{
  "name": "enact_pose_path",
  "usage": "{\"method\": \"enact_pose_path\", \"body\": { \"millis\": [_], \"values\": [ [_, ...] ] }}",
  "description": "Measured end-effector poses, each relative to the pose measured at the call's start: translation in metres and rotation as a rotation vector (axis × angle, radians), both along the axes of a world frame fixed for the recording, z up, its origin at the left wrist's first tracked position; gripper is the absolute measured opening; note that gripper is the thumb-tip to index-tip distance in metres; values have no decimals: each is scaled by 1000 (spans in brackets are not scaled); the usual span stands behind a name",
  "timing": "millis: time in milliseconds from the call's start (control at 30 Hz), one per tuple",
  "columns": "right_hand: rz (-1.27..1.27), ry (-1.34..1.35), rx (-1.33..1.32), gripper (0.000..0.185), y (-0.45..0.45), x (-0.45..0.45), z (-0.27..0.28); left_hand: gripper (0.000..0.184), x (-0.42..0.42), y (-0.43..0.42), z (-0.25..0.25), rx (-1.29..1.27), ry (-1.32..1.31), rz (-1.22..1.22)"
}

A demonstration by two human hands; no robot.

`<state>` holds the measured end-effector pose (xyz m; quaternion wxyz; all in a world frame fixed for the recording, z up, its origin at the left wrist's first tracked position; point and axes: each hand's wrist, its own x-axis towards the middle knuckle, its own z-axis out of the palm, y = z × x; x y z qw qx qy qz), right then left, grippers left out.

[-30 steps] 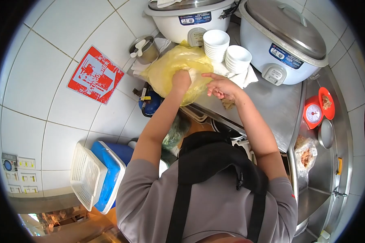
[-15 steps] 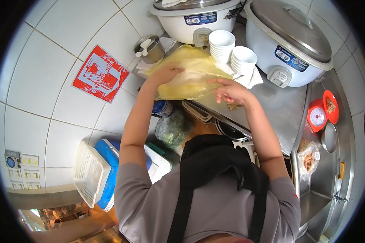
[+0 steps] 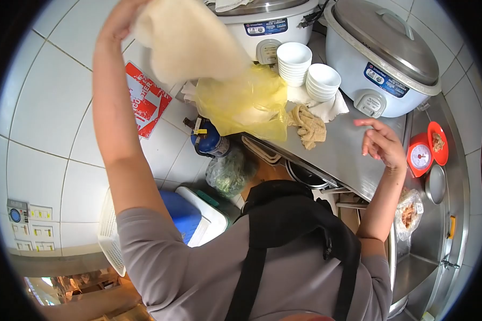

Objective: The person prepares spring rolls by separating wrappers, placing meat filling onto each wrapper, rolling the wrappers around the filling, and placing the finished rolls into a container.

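Note:
A cream cloth (image 3: pixel 187 43) hangs from my raised left hand (image 3: pixel 122 20), blurred by motion, its fingers closed on one end and partly hidden. Its lower part passes over the yellow plastic bag (image 3: pixel 246 107), which lies at the counter's left end. My right hand (image 3: pixel 383 145) is above the steel counter (image 3: pixel 343 155), fingers apart and holding nothing. Between that hand and the bag lies a crumpled tan rag (image 3: pixel 307 127). Two stacks of white bowls (image 3: pixel 294 61) stand on a white cloth (image 3: pixel 332 109) behind the rag.
Two rice cookers (image 3: pixel 383 59) line the back. On the right are a red scale (image 3: pixel 419 155), a red plate (image 3: pixel 437 142) with food and a bag of food (image 3: pixel 408 214). Below the counter's left end sit a blue extinguisher (image 3: pixel 211 142) and a bag of greens (image 3: pixel 227 174).
My left hand has risen up and left from the yellow bag, now with the cream cloth. My right hand has moved right, away from the bag, and the tan rag shows fully.

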<state>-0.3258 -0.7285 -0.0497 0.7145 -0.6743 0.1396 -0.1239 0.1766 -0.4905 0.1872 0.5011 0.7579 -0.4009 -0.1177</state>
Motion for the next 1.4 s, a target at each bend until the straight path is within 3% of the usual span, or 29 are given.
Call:
{"method": "enact_pose_path", "body": {
  "millis": [133,200,233,267,333,400,433,500,600,700,900,1000,1100,1200,1300,1400],
  "values": [
    [-142,-63,65,33,-3,-22,-12,23,-31,-20,14,118,-362,35],
    [-176,-64,99,34,-2,-30,-24,40,-31,-36,-19,419,-493,12],
    [-186,-43,101,34,-1,-32,-29,40,-33,-46,-59,399,-616,5],
    [-195,-20,106,34,1,-34,-35,37,-50,-52,-97,408,-575,-90],
    [-192,34,107,34,5,-37,-46,37,-91,-56,-190,541,-1087,-168],
    [-179,81,137,33,12,-37,-59,22,-113,-71,-310,613,-779,-199],
    [-175,102,144,33,13,-36,-62,23,-130,-73,-355,723,-820,-274],
    [-179,144,143,33,17,-33,-64,28,-172,-70,-409,615,-1164,-24],
    [-168,172,135,32,20,-33,-71,34,-199,-63,-397,410,-890,197],
    [-180,175,161,31,20,-30,-70,38,-205,-45,-389,413,-778,171],
    [-191,132,176,33,19,-30,-70,25,-178,-25,-379,398,-588,41],
    [-185,68,174,34,17,-31,-70,23,-157,-32,-378,367,-423,-67],
    [-208,37,181,35,18,-35,-67,24,-135,-37,-372,378,-91,-167],
    [-213,-37,204,35,17,-40,-71,19,-128,-59,-384,69,-357,30],
    [-236,-52,215,34,19,-42,-69,25,-141,-73,-389,115,-700,144],
    [-245,-92,217,35,20,-50,-71,16,-137,-78,-395,149,-557,160]
  ]
}}
